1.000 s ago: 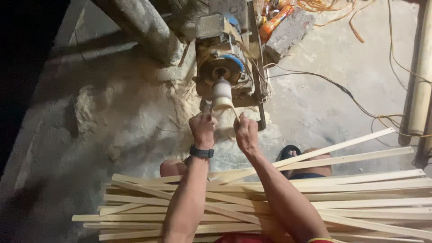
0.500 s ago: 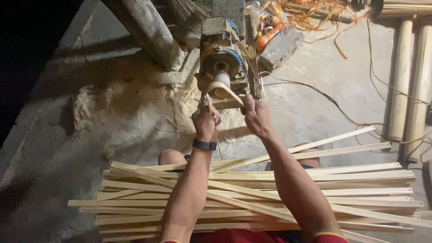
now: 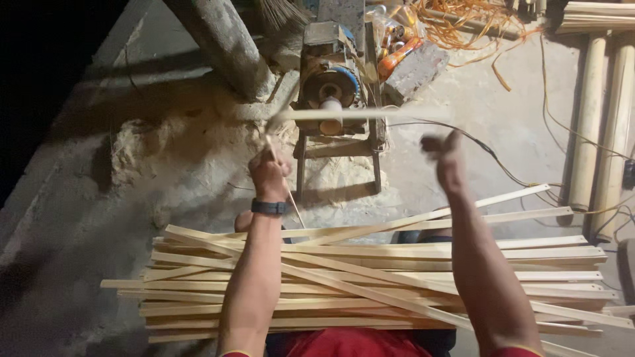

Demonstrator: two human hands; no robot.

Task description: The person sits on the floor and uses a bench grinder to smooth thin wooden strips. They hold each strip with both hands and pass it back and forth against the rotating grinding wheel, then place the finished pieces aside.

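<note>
— Looking first at what?

— At a long pale wooden strip (image 3: 370,113), stretched crosswise just in front of the grey motor-driven machine (image 3: 329,73), level with its white spindle (image 3: 331,106). Smeared with motion; impossible to tell whether touching the spindle or just clear of it.

— And the hands?

— Left hand (image 3: 268,175), nearer than the machine and a little to its left, closed round a thin sliver (image 3: 294,205) slanting down past a black wristband (image 3: 268,207). Right hand (image 3: 448,158), off to the machine's right, curled shut and blurred. Cannot tell whether gripping the strip's far end or closed on nothing.

— Changed how, against half a second back?

— Spread wide now. Half a second ago, pressed close together right at the spindle, with a bent strip fed onto it. Now pulled apart and back from the machine, with the strip straight and sideways. Judging from that, probably off the spindle, that pass over.

— Further out?

— Nearest of all, well short of the machine, a loose pile of flat pale strips (image 3: 397,277) laid across the lap. Left of the machine, a heap of sawdust (image 3: 165,158) on the concrete floor (image 3: 529,132). To its right, a black cable (image 3: 489,158), then pale round poles (image 3: 589,119). Beyond it, a tangle of orange shavings (image 3: 476,16).
</note>
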